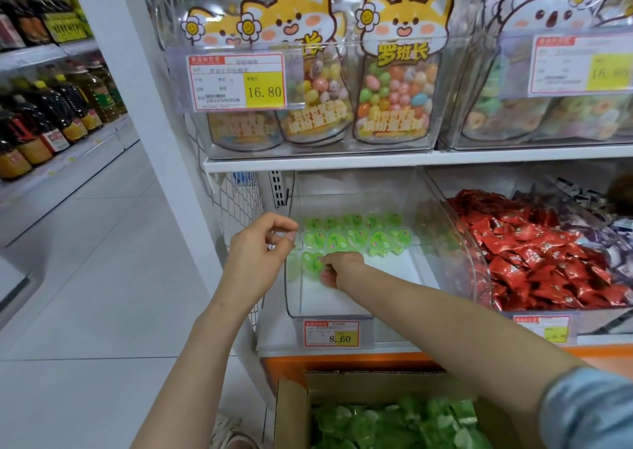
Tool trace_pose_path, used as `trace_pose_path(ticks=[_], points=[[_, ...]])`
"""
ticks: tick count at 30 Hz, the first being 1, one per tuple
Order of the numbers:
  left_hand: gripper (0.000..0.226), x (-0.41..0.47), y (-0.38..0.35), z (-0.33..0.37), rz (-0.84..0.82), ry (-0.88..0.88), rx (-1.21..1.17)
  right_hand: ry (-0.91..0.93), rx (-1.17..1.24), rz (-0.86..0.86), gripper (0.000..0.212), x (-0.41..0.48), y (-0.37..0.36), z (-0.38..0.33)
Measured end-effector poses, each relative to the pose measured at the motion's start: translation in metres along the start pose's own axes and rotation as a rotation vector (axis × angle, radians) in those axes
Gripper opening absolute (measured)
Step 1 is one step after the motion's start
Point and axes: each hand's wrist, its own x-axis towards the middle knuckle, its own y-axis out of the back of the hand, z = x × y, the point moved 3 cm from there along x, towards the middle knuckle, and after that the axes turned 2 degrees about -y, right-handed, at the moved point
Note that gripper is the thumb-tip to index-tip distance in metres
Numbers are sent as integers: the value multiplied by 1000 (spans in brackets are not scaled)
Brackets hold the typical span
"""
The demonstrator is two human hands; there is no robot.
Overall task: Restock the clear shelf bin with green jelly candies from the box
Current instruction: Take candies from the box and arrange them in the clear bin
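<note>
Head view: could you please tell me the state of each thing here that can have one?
Clear bin, partly filled, front bare.
Box, open, holding green candies.
Left hand, fingers curled at bin wall, grip unclear.
Right hand, inside bin, pinching a jelly candy.
Red-candy bin, full.

The clear plastic shelf bin (359,294) offers free passage through its front opening onto a bare white floor at the front and right. Its back is taken by rows of green heart-shaped jelly candies (356,237), and the right hand (339,270) with its forearm fills the front left corner. The white shelf board (342,164) caps the room overhead, the bin's clear left wall separates the left hand (262,246) from the inside, and the curved right wall holds back heaped red wrapped sweets (548,260).
</note>
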Motion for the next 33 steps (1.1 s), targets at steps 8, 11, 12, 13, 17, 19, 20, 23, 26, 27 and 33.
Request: trace_pose_path(ticks=[8,11,12,13,17,19,20,23,26,27,33], points=[[22,-3,-3,4,-42,-10,-11,69,-276,-7,18,1,-7,-3],[22,-2,-4,3,-47,-16,-3,87,-296,-8,22,4,-7,-3],[22,-2,-4,3,-47,-18,-2,89,-295,-4,17,4,-6,-4],[22,-2,-4,3,-48,-20,-5,87,-293,2,12,4,-5,-5],[18,-3,-6,5,-64,-30,-12,68,-297,-9,16,4,0,-9],[14,-3,-6,5,-68,-32,-5,43,-309,-37,21,2,1,-8],[13,-3,-6,5,-70,-34,-1,30,-318,-58,22,0,2,-7],[11,-5,-9,6,-86,-38,5,20,-373,-112,24,-6,7,-10],[11,-12,-13,12,-102,-33,-25,43,-483,-156,24,-19,20,-21],[13,-16,-15,15,-116,-33,-41,95,-539,-167,22,-28,25,-27],[12,-40,-28,41,-275,-50,-34,852,-963,-329,8,-126,74,-60]])
